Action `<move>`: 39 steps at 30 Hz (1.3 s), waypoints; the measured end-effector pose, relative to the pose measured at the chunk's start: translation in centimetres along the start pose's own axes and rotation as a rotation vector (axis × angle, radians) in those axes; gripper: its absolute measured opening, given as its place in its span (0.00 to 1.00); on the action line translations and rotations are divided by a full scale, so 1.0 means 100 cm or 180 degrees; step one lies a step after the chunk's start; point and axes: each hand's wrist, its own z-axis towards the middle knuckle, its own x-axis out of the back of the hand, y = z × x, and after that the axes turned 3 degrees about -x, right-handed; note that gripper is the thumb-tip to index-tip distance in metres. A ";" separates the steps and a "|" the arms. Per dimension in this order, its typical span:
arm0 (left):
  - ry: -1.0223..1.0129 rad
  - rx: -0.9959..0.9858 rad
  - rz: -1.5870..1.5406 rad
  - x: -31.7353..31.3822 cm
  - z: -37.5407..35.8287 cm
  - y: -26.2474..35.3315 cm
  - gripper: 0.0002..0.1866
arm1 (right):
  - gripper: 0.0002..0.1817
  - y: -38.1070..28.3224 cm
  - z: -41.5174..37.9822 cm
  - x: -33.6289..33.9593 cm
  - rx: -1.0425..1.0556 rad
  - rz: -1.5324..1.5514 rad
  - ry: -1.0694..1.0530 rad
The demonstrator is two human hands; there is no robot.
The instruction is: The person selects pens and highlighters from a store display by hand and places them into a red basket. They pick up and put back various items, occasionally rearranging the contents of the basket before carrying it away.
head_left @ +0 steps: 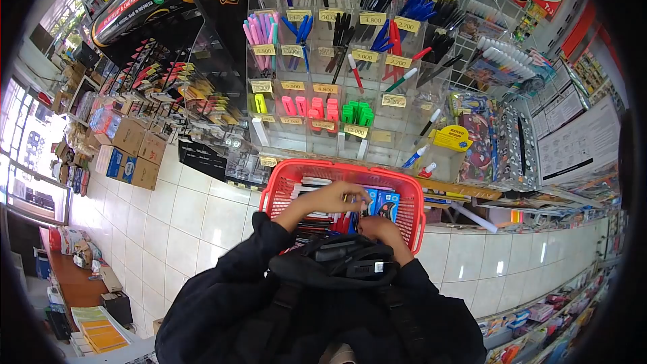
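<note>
A red plastic basket (416, 219) stands in front of me, below the pen display. Inside it are many pens and markers (317, 183) on the left and blue printed packs (385, 203) on the right. My left hand (342, 197) reaches over the basket with its fingers curled together beside the packs; what they hold, if anything, is too small to name. Just below the packs, my right hand (381, 229) is closed, its fingertips partly hidden, and its contents cannot be made out.
Clear tiered holders (310, 71) of pens, price labels and green highlighters (357, 114) rise behind the basket. A blue-capped marker (414, 156) sits on the ledge. Cardboard boxes (138, 155) stand on the tiled floor at left. Stocked shelves (539, 313) line the lower right.
</note>
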 end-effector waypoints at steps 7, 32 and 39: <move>0.0719 0.0477 -0.0361 -0.054 -0.060 -0.072 0.15 | 0.15 -0.012 -0.016 0.026 0.0125 0.0628 0.0337; 0.3392 0.0097 -0.2332 -0.023 -0.080 -0.083 0.12 | 0.10 -0.044 -0.026 0.059 0.0654 0.2409 0.3151; 0.3426 0.0113 -0.2373 -0.022 -0.080 -0.082 0.12 | 0.10 -0.039 -0.021 0.055 0.0782 0.2238 0.3258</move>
